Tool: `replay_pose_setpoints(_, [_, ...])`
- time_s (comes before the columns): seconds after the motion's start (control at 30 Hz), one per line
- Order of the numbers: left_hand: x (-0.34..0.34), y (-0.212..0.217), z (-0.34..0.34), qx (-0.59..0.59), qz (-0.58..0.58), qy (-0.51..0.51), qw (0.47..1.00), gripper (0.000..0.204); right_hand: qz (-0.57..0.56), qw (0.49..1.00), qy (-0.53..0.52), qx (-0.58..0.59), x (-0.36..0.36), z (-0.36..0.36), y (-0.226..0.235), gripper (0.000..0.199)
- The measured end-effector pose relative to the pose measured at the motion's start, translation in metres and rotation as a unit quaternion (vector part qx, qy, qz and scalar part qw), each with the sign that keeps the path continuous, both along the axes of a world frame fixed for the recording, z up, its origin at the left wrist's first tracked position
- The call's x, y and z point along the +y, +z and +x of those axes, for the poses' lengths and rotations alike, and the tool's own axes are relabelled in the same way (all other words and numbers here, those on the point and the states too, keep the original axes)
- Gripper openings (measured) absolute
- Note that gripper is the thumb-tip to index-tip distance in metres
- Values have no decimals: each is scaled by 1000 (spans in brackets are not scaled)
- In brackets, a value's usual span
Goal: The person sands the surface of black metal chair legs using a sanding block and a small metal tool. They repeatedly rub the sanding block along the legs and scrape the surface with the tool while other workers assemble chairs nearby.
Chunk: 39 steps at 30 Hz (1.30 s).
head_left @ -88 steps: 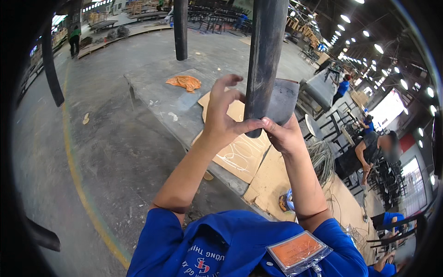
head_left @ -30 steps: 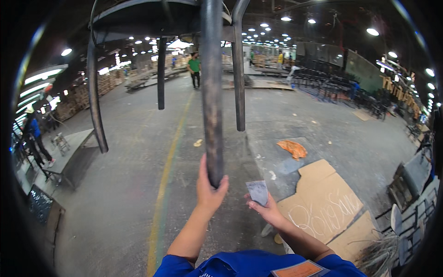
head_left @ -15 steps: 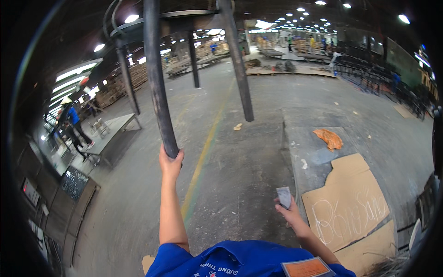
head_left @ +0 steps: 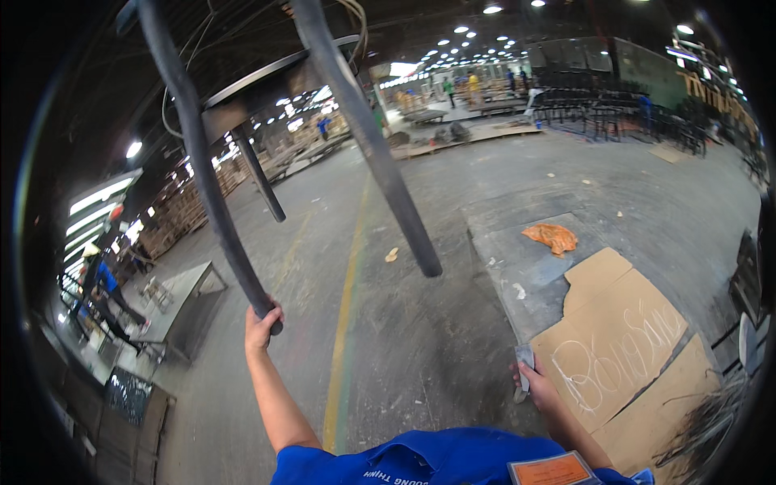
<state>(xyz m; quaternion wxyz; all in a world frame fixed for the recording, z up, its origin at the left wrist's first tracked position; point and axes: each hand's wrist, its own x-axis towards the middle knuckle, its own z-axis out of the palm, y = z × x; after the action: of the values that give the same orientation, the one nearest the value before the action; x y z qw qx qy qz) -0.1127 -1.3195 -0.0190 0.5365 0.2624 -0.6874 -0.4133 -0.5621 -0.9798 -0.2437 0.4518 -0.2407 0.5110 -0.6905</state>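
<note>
A dark wooden furniture frame [head_left: 259, 81], with round legs pointing down, hangs tilted in front of me at the upper left. My left hand [head_left: 263, 325] is closed round the lower end of its nearest leg [head_left: 212, 202]. To the right of that leg, another leg [head_left: 376, 153] ends free in the air, and a shorter-looking one [head_left: 259, 176] shows farther back. Low on the right, my right hand [head_left: 537, 383] grips a small grey flat block [head_left: 525, 356], which looks like a sanding pad. The block is apart from the frame.
Brown cardboard sheets [head_left: 618, 323] lie on a low grey platform at right, with an orange cloth [head_left: 551, 238] beyond them. Thin dark sticks [head_left: 703, 424] are piled at lower right. A grey table [head_left: 182, 303] stands at left, people [head_left: 105, 279] near it. Dark chairs [head_left: 614, 113] fill the back right.
The frame has swung and tilted, its near leg's end shifting left and down with my left hand. My right hand, still holding the block, sits slightly lower and farther right. The view has turned.
</note>
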Motion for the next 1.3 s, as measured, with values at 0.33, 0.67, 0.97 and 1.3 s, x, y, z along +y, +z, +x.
replay_pose_setpoints(0.33, [-70,-18,-33,24,-32,289,957,54,-7,998,-66,-5,-7,24,-13,46])
replay_pose_setpoints(0.67, [-12,13,-115,132,66,-245,958,59,33,997,-48,57,-18,45,-28,39])
replay_pose_setpoints(0.97, [-53,-4,-58,103,30,61,992,24,77,995,-54,36,-6,47,-46,39])
replay_pose_setpoints(1.3, [-69,-25,-16,61,16,207,976,25,82,993,-24,84,-24,41,-60,41])
